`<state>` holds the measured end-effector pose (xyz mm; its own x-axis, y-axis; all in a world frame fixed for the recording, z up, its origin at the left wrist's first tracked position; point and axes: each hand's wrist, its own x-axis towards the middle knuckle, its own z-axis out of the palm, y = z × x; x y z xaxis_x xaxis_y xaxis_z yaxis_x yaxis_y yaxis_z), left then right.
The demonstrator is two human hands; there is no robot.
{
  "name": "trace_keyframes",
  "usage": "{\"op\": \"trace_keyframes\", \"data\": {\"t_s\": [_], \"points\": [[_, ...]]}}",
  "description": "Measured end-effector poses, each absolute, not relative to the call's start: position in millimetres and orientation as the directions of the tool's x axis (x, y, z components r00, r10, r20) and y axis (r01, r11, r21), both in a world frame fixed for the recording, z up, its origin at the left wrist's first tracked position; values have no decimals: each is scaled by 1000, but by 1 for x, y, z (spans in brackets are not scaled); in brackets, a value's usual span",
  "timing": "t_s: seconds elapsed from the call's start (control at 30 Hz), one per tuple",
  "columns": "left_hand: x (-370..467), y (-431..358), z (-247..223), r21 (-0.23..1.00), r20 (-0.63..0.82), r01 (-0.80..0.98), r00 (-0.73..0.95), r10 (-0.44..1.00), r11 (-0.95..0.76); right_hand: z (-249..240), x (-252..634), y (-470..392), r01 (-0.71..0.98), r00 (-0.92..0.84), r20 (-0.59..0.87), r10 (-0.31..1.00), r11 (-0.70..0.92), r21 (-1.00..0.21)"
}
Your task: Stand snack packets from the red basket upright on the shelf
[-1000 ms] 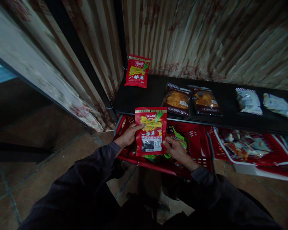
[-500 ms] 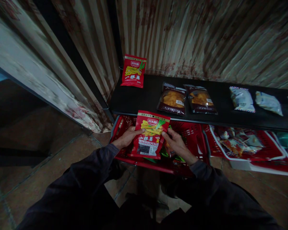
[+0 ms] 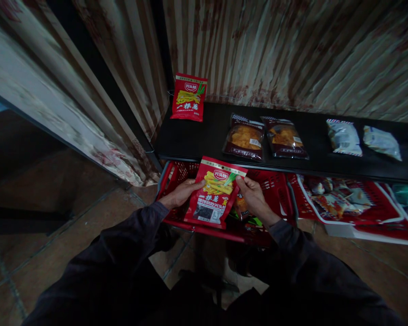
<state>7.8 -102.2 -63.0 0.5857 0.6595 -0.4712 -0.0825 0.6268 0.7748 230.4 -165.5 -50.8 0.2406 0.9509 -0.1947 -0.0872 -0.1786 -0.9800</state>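
Between my two hands is a red snack bag (image 3: 212, 192) with yellow sticks and a green onion printed on its front, tilted slightly to the right. My left hand (image 3: 183, 192) grips its left edge, thumb on the front. At the upper right edge, my right hand (image 3: 253, 194) pinches the bag between thumb and fingers. Below lies a red plastic basket (image 3: 275, 194) with other snack packets (image 3: 241, 208) inside, partly hidden by the bag and my right hand. A matching red snack bag (image 3: 189, 98) leans upright at the shelf's left end.
On the black shelf (image 3: 197, 140) lie two brown chip bags (image 3: 246, 138) and several white packets (image 3: 345, 138) farther right. A second red basket (image 3: 387, 208) full of snacks stands below. A dark post (image 3: 136, 117) and striped curtain (image 3: 258, 54) border the shelf.
The held bag has tilted clockwise and shifted a little to the right. My right hand has moved up along its edge to near the top right corner.
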Motion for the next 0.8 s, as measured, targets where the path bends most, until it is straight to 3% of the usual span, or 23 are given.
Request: {"op": "trace_keyframes", "data": {"t_s": [0.13, 0.37, 0.63, 0.8], "points": [[6, -101, -62, 779, -451, -107, 589, 671, 618, -52, 230, -165, 8, 239, -95, 966, -100, -995], [10, -98, -54, 796, -402, -210, 520, 754, 568, -59, 230, -165, 344, 452, 235, 861, 75, -936], [9, -100, -50, 763, -376, -307, 505, 777, 569, -53, 224, -176, 601, 216, 404, 889, 206, -773], [8, -98, -50, 745, -376, -338, 499, 781, 575, -55, 222, -180, 664, 135, 428, 894, 238, -708]]}}
